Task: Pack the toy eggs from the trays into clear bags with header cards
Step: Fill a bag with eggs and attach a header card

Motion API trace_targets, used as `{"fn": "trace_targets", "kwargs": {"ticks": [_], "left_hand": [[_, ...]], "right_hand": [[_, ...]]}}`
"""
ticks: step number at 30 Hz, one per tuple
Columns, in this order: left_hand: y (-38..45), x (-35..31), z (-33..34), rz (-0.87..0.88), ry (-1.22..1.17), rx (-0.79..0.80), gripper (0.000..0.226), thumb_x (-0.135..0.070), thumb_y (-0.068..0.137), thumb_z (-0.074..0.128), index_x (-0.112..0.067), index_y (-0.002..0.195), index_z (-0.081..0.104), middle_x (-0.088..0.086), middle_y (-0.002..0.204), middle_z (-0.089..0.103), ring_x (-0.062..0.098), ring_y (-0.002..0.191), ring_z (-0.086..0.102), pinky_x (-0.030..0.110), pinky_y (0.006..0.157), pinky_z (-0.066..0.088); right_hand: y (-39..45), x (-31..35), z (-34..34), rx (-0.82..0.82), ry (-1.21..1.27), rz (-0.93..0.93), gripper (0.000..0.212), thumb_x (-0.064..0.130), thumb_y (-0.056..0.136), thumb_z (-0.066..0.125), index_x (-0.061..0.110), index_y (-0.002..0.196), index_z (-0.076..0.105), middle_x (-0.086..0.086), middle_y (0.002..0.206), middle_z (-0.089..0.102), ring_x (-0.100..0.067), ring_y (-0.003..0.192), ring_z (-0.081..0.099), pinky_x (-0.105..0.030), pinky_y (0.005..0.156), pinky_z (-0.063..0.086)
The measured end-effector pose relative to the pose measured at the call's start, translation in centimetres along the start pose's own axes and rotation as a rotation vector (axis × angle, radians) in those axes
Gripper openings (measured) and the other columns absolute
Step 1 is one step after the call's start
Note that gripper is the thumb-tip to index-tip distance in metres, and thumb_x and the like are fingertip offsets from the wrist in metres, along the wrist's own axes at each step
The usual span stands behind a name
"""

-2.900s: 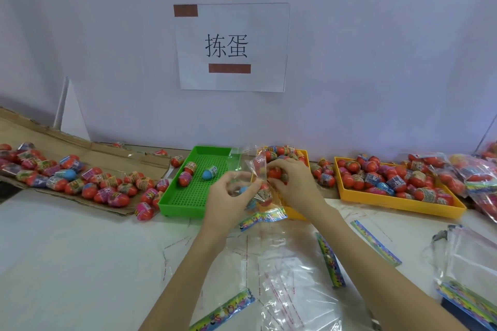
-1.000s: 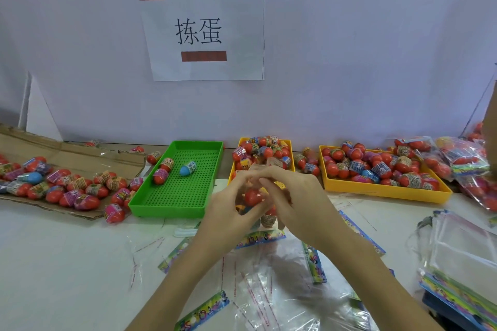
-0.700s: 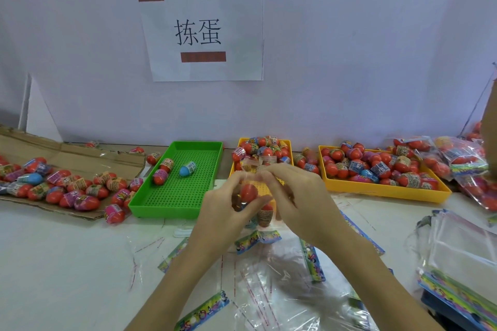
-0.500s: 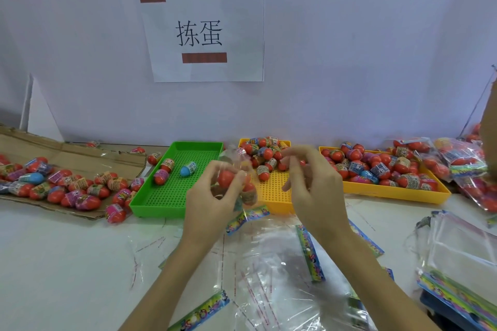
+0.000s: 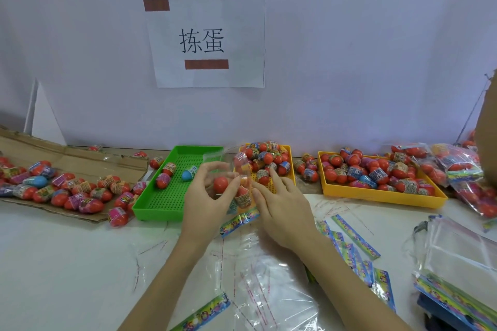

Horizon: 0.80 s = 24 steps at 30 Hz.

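Note:
My left hand grips a clear bag held upright above the table. Inside it are a plain red egg and a wrapped egg. The bag's colourful header card hangs below my fingers. My right hand is just right of the bag with its fingers stretched out over the near part of the small yellow tray, which is heaped with eggs; it holds nothing. The green tray has three eggs in it. The large yellow tray is full of eggs.
Flattened cardboard on the left carries several loose eggs. Filled bags lie at the far right. A stack of empty bags sits at the lower right. Loose clear bags, header cards and peeled strips cover the table in front of me.
My hands have come apart. The left hand took the bag with eggs up and to the left; the right hand let go of it and reached out over the small yellow tray.

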State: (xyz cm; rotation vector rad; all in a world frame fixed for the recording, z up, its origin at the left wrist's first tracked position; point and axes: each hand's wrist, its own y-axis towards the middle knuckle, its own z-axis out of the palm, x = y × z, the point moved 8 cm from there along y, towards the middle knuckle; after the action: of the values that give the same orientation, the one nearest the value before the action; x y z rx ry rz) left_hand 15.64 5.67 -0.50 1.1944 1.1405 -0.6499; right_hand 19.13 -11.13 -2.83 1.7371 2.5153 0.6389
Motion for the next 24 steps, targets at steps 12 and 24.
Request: {"fn": "trace_targets", "kwargs": {"ticks": [12, 24], "left_hand": [[-0.2, -0.2, 0.3, -0.027, -0.03, 0.01, 0.028, -0.017, 0.092, 0.08, -0.024, 0.115, 0.065, -0.012, 0.098, 0.078, 0.009, 0.092, 0.076, 0.021, 0.069, 0.061], [-1.0, -0.5, 2.5, 0.055, 0.073, 0.211, 0.037, -0.021, 0.089, 0.083, -0.03, 0.118, 0.063, -0.013, 0.105, 0.079, 0.006, 0.097, 0.075, 0.021, 0.082, 0.059]], "right_hand": [[-0.3, -0.7, -1.4, -0.241, 0.28, 0.052, 0.035, 0.04, 0.108, 0.035, 0.024, 0.122, 0.063, 0.002, 0.11, 0.063, -0.016, 0.103, 0.05, -0.028, 0.084, 0.044], [-2.8, -1.1, -9.1, -0.717, 0.765, -0.071, 0.035, 0.019, 0.095, 0.073, 0.024, 0.125, 0.057, 0.016, 0.102, 0.063, -0.012, 0.075, 0.064, -0.02, 0.056, 0.05]]}}
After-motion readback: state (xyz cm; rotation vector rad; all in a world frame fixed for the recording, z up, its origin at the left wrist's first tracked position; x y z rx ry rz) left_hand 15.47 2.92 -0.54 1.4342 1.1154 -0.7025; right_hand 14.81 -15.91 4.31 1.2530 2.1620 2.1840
